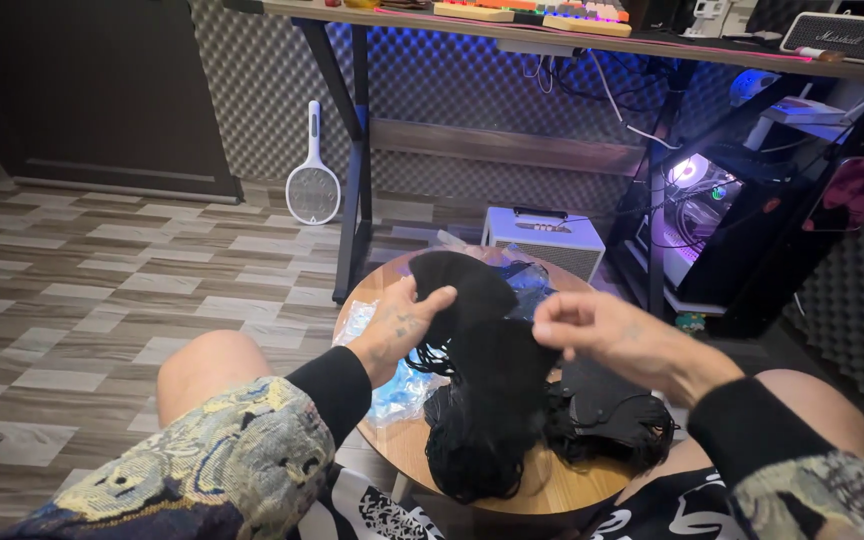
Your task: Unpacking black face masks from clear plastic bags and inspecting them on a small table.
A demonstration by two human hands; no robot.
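Note:
My left hand [399, 325] grips one end of a black face mask [464, 290] held above a small round wooden table [414, 448]. My right hand [607, 335] pinches the other side of the mask, near its ear loop. Under the hands lies a heap of black masks with tangled loops [492, 420], and a second heap [617, 420] sits to the right. Crumpled clear plastic wrapping [400, 392] lies on the table's left part, partly under my left wrist.
My bare knees flank the table. Behind it stand a black-legged desk [357, 160], a small white amplifier box [544, 240], a lit computer tower [707, 215] and a white racket-shaped bug swatter [313, 180] against the wall. Patterned wood floor spreads to the left.

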